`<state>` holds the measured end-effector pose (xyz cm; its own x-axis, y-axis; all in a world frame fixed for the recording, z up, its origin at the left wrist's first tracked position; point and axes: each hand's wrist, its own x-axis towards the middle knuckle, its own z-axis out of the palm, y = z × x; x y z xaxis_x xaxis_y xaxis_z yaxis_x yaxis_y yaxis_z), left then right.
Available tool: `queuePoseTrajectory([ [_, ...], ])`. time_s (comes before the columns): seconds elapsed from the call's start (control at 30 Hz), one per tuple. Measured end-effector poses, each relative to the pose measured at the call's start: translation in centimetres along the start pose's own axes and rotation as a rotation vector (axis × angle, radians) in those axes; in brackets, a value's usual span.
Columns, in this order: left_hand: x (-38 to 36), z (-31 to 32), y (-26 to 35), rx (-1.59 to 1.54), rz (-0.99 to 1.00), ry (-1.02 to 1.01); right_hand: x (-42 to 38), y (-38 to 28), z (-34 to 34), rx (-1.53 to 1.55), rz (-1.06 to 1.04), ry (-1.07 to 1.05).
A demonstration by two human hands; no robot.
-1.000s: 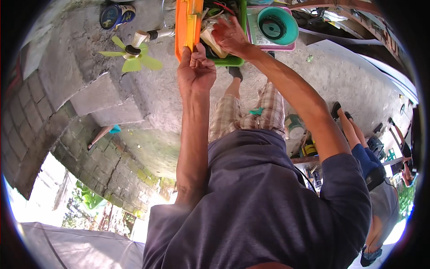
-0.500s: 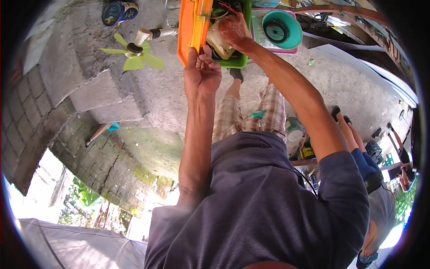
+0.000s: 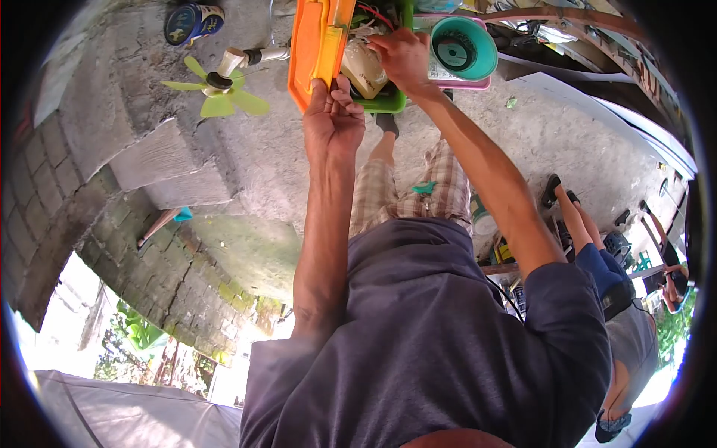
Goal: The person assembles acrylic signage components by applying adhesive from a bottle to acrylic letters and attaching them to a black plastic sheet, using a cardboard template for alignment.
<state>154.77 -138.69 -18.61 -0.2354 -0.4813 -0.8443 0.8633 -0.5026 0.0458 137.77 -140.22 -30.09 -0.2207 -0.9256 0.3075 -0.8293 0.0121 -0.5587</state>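
Observation:
My left hand [image 3: 334,119] is palm up, its fingers pinched on the lower edge of an orange and yellow plastic lid [image 3: 308,56]. The lid stands along the left side of a green bin [image 3: 392,103]. My right hand [image 3: 405,61] is over the bin's right part, fingers apart and slightly bent, with nothing visible in them. Below its fingertips lies a cream-coloured plastic object [image 3: 364,71] in the bin. Red and dark items show behind it, partly hidden.
A teal bucket [image 3: 482,56] stands on a pink-rimmed container [image 3: 478,84] at right. A green fan blade set [image 3: 218,86] and a dark blue tub [image 3: 183,25] are on the left. Other people [image 3: 605,276] are at the right, near a brick wall [image 3: 160,272] across the floor.
My right hand has drawn back a little from the cream-coloured object, and its fingers have spread. My left hand keeps its pinch on the lid. The whole view has shifted slightly left.

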Motion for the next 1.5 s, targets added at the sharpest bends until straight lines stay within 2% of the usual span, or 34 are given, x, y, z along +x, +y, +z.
queuePoseTrajectory([
  [0.1, 0.4, -0.4, -0.2, 0.025, 0.02, -0.006, -1.0, 0.3, -1.1, 0.251, 0.188, -0.036],
  [0.2, 0.8, -0.6, -0.3, 0.026, 0.022, -0.022, -2.0, -0.1, -1.5, 0.907, 0.534, -0.02],
  [0.3, 1.0, -0.8, -0.2, 0.047, 0.042, -0.019, -1.8, -1.8, -4.8, 1.093, 0.681, -0.05],
  [0.4, 1.1, -1.0, -0.3, 0.068, 0.051, -0.028, -2.6, -1.6, -6.2, 1.109, 0.763, -0.05],
  [0.5, 1.2, -0.8, -1.2, 0.106, 0.062, -0.017, -3.7, -1.0, -8.5, 1.118, 0.752, -0.019],
  [0.67, 4.4, -2.7, -6.3, 0.289, 0.069, -0.038, -6.7, 1.7, -12.5, 1.317, 0.803, 0.007],
  [0.7, 5.5, -3.0, -7.7, 0.326, 0.076, 0.056, -7.5, 2.6, -13.5, 1.38, 0.839, -0.024],
  [0.8, 8.4, -4.0, -10.6, 0.356, 0.088, 0.134, -10.0, 5.5, -15.1, 1.432, 0.949, -0.096],
  [0.93, 11.6, -4.3, -12.7, 0.603, 0.238, 0.207, -12.1, 6.6, -16.5, 1.434, 1.062, -0.206],
  [1.03, 12.3, -4.7, -13.5, 0.656, 0.353, 0.174, -13.4, 6.8, -16.0, 1.402, 1.134, -0.26],
  [1.23, 12.0, -4.8, -13.6, 0.766, 0.45, 0.104, -13.7, 6.2, -15.2, 1.358, 1.172, -0.283],
  [1.43, 12.3, -4.4, -14.4, 0.753, 0.418, 0.1, -13.6, 6.4, -15.2, 1.376, 1.188, -0.286],
  [1.5, 12.3, -4.0, -13.8, 0.845, 0.309, 0.038, -13.8, 6.6, -15.2, 1.371, 1.196, -0.29],
])
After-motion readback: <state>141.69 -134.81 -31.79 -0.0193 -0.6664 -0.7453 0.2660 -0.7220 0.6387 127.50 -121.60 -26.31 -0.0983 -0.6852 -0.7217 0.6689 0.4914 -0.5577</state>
